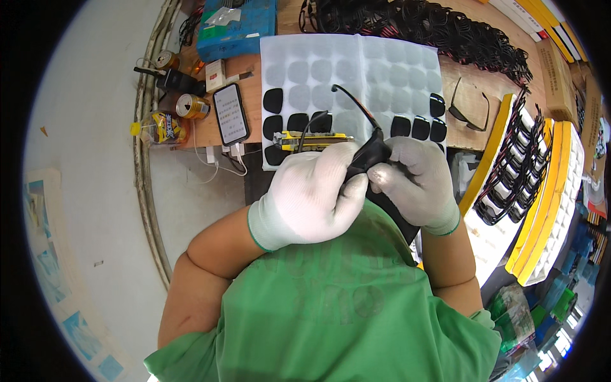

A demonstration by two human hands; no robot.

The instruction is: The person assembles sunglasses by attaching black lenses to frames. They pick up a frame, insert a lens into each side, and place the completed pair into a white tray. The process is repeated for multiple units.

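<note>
Both of my hands wear white knit gloves and are closed on one pair of black sunglasses, held in front of my chest. My left hand grips its left side, and my right hand pinches the other end. One temple arm rises up and away from the fingers; the gloves cover part of the front. Just beyond lies a white sheet with rows of lenses showing grey through it. Several uncovered dark lenses rest along its left and near parts. A yellow utility knife sits on its near left.
Black glasses frames are heaped along the back. To the right are a finished-looking pair and yellow-edged trays with more frames. On the left stand a phone, cans, a bottle and a blue box.
</note>
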